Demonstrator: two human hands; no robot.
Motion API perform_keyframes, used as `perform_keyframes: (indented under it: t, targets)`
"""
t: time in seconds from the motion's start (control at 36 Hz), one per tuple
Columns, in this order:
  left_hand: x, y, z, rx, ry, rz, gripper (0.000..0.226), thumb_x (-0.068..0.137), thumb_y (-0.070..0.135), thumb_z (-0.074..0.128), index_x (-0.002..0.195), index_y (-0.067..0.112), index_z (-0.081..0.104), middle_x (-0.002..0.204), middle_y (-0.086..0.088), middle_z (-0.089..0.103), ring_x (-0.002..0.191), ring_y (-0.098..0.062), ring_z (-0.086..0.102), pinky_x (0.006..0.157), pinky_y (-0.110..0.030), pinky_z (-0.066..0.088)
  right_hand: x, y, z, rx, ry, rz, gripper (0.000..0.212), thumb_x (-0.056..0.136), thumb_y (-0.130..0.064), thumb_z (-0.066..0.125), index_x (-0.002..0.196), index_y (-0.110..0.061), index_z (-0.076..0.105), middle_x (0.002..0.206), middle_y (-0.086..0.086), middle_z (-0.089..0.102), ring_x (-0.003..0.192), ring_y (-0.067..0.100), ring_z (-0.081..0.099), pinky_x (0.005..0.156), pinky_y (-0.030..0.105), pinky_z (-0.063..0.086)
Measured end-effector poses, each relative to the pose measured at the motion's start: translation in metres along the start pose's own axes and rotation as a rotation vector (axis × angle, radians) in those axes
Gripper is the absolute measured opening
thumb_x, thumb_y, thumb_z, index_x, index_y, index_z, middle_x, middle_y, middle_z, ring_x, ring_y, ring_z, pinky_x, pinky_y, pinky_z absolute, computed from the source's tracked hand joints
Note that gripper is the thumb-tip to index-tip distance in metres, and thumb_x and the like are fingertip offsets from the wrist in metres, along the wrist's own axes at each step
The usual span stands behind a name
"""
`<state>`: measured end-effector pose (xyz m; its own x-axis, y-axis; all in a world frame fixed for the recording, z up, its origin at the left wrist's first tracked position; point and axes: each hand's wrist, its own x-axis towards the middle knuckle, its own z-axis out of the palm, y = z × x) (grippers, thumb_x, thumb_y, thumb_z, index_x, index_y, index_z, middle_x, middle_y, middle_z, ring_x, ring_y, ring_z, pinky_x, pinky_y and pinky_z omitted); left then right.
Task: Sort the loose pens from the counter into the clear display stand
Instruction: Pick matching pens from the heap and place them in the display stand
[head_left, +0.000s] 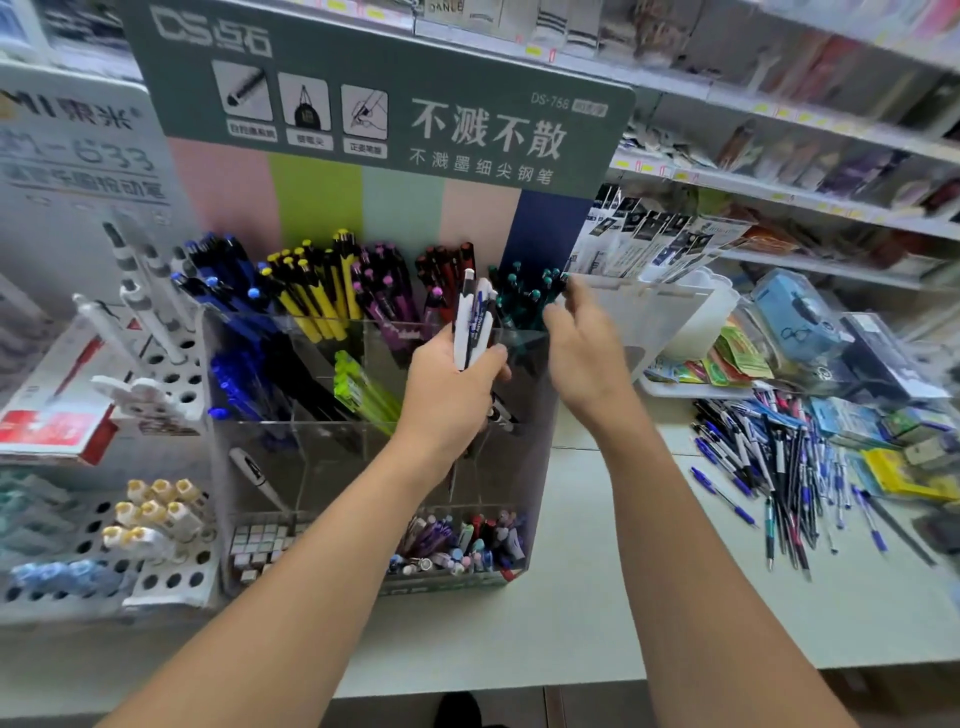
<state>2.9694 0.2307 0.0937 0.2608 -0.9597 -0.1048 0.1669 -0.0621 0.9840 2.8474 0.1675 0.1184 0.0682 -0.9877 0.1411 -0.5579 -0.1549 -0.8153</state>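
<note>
Pens (474, 317) stand upright in the left hand (451, 395), gripped before the stand (363, 441). Right hand (584, 345), fingers loosely spread, reaches the stand's top right corner; loose pens (774, 467) lie at the counter's (597, 613) right edge.

bare counter (597, 613) ahead, pen pile (779, 467) right, display stand (270, 447) left

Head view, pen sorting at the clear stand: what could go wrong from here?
1. The left hand grips a bunch of white pens over the clear display stand; one could slip into the wrong compartment.
2. The right hand reaches beside the teal pens, which lean loosely and could be knocked askew.
3. The loose pens on the counter are a tangled heap; some could roll off.
</note>
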Motion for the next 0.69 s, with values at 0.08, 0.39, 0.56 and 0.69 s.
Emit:
perform_keyframes:
  t: [0.08, 0.39, 0.56, 0.69]
  targets:
    - [-0.001, 0.006, 0.001, -0.145, -0.086, -0.115, 0.011, 0.101, 0.010, 0.057, 0.091, 0.014, 0.054, 0.069, -0.005, 0.060, 0.037, -0.011, 0.032, 0.037, -0.021, 0.025, -0.005, -0.004, 0.017, -0.145, -0.012, -0.099, 0.050, 0.108, -0.016, 0.038, 0.157, -0.011, 0.033, 0.157, 0.006, 0.042, 0.145, 0.021, 0.037, 0.115, 0.024, 0.025]
    - [-0.023, 0.011, -0.052, -0.267, -0.241, -0.231, 0.020, 0.099, 0.001, 0.048, 0.116, 0.010, 0.053, 0.070, -0.003, 0.052, 0.044, -0.010, 0.027, 0.037, -0.019, 0.018, -0.040, -0.028, 0.013, 0.029, 0.369, -0.251, 0.016, 0.099, -0.027, 0.059, 0.100, -0.019, 0.073, 0.085, -0.008, 0.068, 0.077, 0.005, 0.061, 0.074, 0.029, 0.052]
    - [-0.041, 0.002, -0.083, -0.116, -0.345, -0.231, 0.010, 0.104, 0.013, 0.052, 0.111, 0.013, 0.046, 0.068, 0.001, 0.046, 0.046, -0.009, 0.028, 0.038, -0.020, 0.021, -0.068, -0.042, 0.035, 0.381, -0.265, 0.107, 0.027, 0.087, -0.041, 0.075, 0.071, -0.020, 0.077, 0.056, -0.007, 0.057, 0.049, 0.004, 0.045, 0.050, 0.018, 0.036]
    - [-0.044, -0.012, -0.088, 0.563, -0.221, -0.007, 0.023, 0.101, 0.021, 0.057, 0.118, 0.023, 0.042, 0.085, -0.002, 0.058, 0.045, -0.001, 0.044, 0.042, -0.023, 0.038, -0.078, -0.034, 0.064, 0.292, -0.277, 0.164, 0.035, 0.084, -0.036, 0.081, 0.068, -0.007, 0.070, 0.059, 0.012, 0.062, 0.055, 0.017, 0.054, 0.058, 0.043, 0.055]
